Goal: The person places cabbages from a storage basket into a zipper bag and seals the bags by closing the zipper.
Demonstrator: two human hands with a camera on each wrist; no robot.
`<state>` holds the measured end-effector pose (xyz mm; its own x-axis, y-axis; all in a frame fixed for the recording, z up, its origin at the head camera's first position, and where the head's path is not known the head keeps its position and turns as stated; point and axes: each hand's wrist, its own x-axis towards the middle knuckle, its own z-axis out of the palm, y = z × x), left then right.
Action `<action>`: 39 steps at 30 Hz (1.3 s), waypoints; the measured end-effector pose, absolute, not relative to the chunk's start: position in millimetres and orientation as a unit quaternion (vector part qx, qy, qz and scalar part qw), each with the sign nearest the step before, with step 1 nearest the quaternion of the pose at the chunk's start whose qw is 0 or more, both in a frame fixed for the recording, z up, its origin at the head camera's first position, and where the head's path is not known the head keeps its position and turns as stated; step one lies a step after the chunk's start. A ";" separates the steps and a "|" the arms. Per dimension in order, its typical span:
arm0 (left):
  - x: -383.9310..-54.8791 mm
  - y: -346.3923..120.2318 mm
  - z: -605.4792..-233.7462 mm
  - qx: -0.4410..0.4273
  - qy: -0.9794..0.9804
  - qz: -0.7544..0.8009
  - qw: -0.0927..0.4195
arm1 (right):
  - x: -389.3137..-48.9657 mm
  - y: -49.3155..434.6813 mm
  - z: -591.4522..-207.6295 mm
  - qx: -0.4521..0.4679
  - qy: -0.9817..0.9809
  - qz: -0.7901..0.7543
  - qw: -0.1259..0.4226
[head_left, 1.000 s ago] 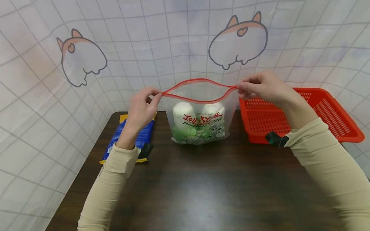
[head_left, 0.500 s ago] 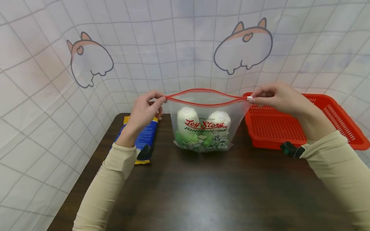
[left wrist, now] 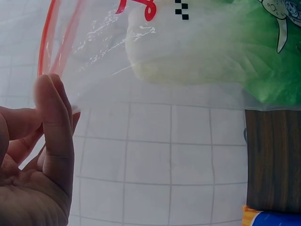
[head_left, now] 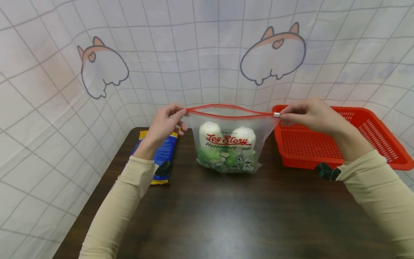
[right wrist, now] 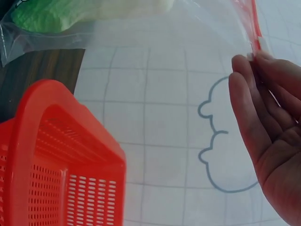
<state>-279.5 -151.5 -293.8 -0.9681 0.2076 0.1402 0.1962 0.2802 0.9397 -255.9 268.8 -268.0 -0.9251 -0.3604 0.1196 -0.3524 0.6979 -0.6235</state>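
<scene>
A clear slider zip bag (head_left: 228, 144) with red "Toy Story" lettering stands on the dark table. Inside are two vegetables (head_left: 244, 136), white at the top and green at the bottom, like bok choy. My left hand (head_left: 165, 122) pinches the left end of the red zip (head_left: 223, 116). At the other end, my right hand (head_left: 318, 115) pinches the zip's corner at the white slider (head_left: 276, 114). The bag's mouth gapes in the middle and narrows toward both ends. In the right wrist view, thumb and fingertips (right wrist: 242, 63) meet just below the slider.
A red plastic basket (head_left: 308, 144) stands right of the bag, partly behind my right forearm. A blue packet with yellow ends (head_left: 165, 149) lies at the left, partly covered by my left arm. Behind the table (head_left: 207, 216) hangs a white gridded cloth (head_left: 223, 54) with cartoon drawings.
My right hand has moved outward to the right, and the white slider has come into sight beside its fingertips. The bag's mouth has grown narrower. My left hand keeps its pinch.
</scene>
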 end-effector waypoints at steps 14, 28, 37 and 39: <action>-285.6 -144.9 -293.6 0.099 0.779 0.618 -0.043 | -255.2 255.2 -280.3 -0.181 0.892 -0.412 -0.040; -243.0 -55.9 -252.6 0.295 0.802 0.508 -0.108 | -255.4 244.8 -282.9 -0.168 0.897 -0.403 -0.064; -237.3 1.9 -259.4 0.340 0.790 0.508 0.042 | -251.6 242.3 -281.3 -0.166 0.899 -0.399 -0.070; -243.8 8.6 -262.8 0.330 0.792 0.511 0.059 | -250.7 242.5 -281.6 -0.169 0.897 -0.402 -0.071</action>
